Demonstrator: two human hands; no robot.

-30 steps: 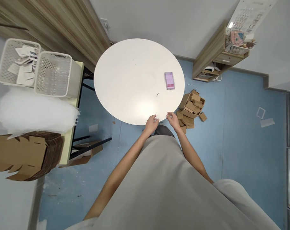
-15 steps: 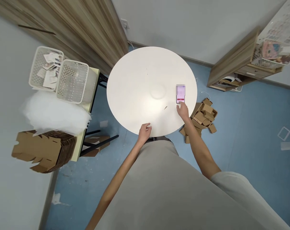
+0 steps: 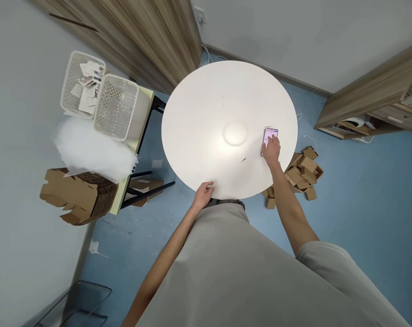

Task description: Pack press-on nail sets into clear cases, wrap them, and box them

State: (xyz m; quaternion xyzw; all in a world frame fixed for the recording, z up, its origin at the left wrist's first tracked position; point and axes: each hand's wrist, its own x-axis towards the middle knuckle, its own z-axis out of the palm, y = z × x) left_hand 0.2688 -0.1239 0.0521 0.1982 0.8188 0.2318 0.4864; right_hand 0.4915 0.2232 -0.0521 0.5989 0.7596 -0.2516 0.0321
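A phone [image 3: 267, 134] with a lit pinkish screen is on the right side of the round white table [image 3: 199, 104], turned a little. My right hand [image 3: 271, 150] covers its lower part, with the thumb by the left edge and the other fingers bent over the screen and right side. It looks closed on the phone, though the palm hides much of the contact. My left hand [image 3: 203, 195] rests at the near edge of the table, fingers loosely bent and apart, holding nothing.
On the left, a side table [image 3: 145, 102] carries two white baskets [image 3: 116, 106], white plastic packaging [image 3: 93, 147] and stacked flat cardboard [image 3: 73, 195]. Small cardboard boxes [image 3: 303, 172] are heaped on the floor at right. A wooden cabinet [image 3: 372, 88] stands beyond them.
My right hand has moved from the phone's bottom end up over its screen, and the phone has turned slightly. The view has shifted; my left hand stays at the table edge.
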